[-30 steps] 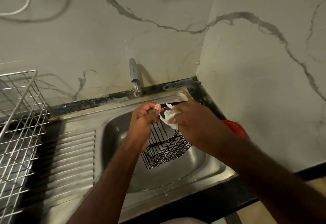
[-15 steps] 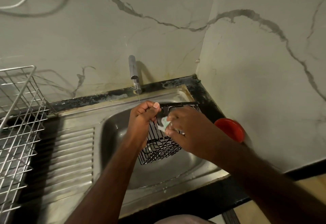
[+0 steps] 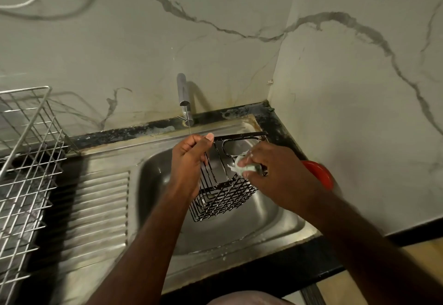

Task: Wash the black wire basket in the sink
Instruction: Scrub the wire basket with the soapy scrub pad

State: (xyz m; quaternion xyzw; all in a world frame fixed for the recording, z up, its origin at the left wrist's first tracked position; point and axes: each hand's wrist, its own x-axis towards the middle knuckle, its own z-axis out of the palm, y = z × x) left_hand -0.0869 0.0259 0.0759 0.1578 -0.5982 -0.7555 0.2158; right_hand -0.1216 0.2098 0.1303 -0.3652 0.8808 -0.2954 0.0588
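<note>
Basket point(image 3: 221, 196) hangs tilted over the sink point(image 3: 275, 218). Left hand point(image 3: 191, 160) grips its rim, right hand point(image 3: 271, 172) pinches a soapy sponge point(image 3: 239, 164) against the wires.

Basket held over the sink basin, hands at either side.

The wire basket point(image 3: 223, 194) hangs above the sink point(image 3: 282, 218); left hand point(image 3: 189, 160) at its 10 o'clock, right hand point(image 3: 275, 172) with a sponge point(image 3: 242, 165) at 2. Tap point(image 3: 184, 100) at 12, drainboard point(image 3: 100, 206) and rack point(image 3: 26, 160) at 9, bowl point(image 3: 321, 175) at 3.
</note>
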